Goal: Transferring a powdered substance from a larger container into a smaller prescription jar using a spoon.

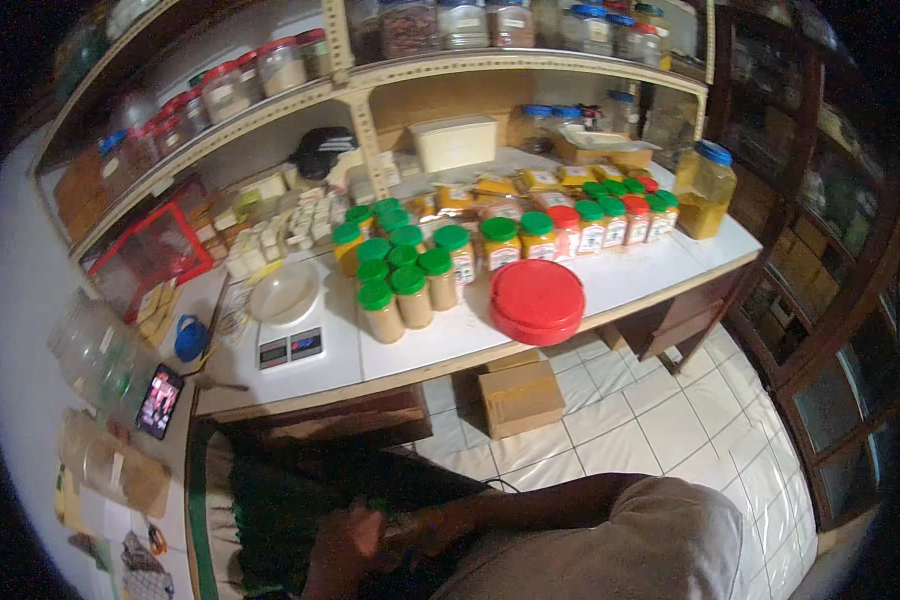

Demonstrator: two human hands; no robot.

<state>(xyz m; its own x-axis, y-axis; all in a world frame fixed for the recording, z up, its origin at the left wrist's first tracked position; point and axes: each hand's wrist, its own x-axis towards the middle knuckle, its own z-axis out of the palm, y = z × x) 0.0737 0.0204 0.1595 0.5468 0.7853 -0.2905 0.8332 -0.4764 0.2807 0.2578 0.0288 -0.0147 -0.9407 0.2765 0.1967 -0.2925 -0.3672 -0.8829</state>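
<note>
i see both hands (370, 545) low in a dark green bag (270, 520) below the scale (290, 347); finger state i cannot tell; green-lidded jars (395, 290) beside the scale look filled.

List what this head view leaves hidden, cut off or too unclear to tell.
- Hands: low in the head view, dark and blurred against a green cloth; fingers and any grip cannot be told, nor which hand is which.
- Scale display: too small to read.
- Phone screen: picture too small to make out.
- Top shelf jars: cut off by the upper edge.
- Right cabinet: contents lost in shadow.
</note>
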